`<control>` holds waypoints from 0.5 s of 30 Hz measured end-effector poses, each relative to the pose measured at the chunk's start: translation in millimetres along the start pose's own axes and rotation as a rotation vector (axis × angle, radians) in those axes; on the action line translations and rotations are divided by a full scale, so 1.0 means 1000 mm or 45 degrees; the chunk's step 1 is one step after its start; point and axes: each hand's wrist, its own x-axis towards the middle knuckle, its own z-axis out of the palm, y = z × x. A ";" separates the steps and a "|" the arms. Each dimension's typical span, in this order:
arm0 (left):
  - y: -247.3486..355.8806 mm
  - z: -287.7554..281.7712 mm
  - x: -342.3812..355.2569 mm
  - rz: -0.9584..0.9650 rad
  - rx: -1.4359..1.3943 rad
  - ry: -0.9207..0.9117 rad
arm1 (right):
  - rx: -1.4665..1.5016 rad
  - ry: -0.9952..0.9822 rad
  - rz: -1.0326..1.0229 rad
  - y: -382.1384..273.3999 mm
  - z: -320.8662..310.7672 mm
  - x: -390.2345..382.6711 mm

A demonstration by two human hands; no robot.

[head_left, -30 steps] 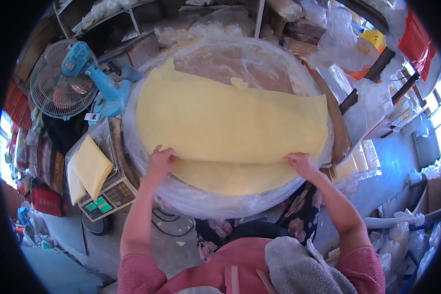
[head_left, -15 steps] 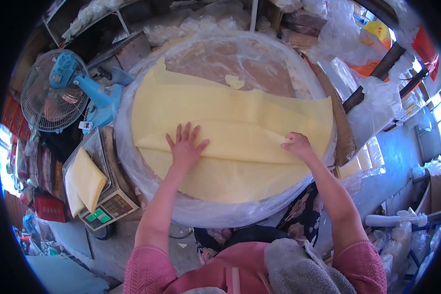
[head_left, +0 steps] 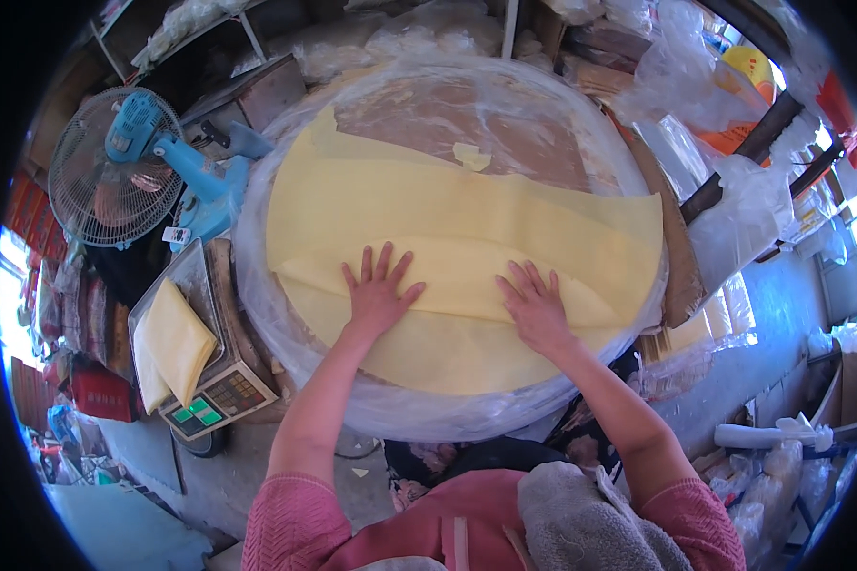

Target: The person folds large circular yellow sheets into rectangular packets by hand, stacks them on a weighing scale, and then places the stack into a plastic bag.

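While the yellow sheet (head_left: 467, 238) lies beneath them, left hand (head_left: 378, 295) and right hand (head_left: 535, 309) press flat, fingers spread.

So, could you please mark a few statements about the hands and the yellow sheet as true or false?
1. Both hands lie flat on the yellow sheet. True: left hand, right hand.
2. The sheet lies on a square wooden table. False: on a round plastic-covered tray.
3. A blue fan stands to the left. True.
4. The scale is bare. False: a folded yellow sheet lies on it.
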 end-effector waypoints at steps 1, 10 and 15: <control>-0.004 0.000 0.001 -0.004 -0.002 0.001 | -0.070 -0.039 0.045 0.010 0.007 -0.009; -0.155 -0.026 -0.018 -0.316 0.159 0.062 | -0.218 -0.122 0.316 0.067 -0.027 -0.054; -0.168 -0.046 0.041 -0.188 0.286 -0.319 | 0.015 -0.506 0.421 0.113 -0.054 -0.006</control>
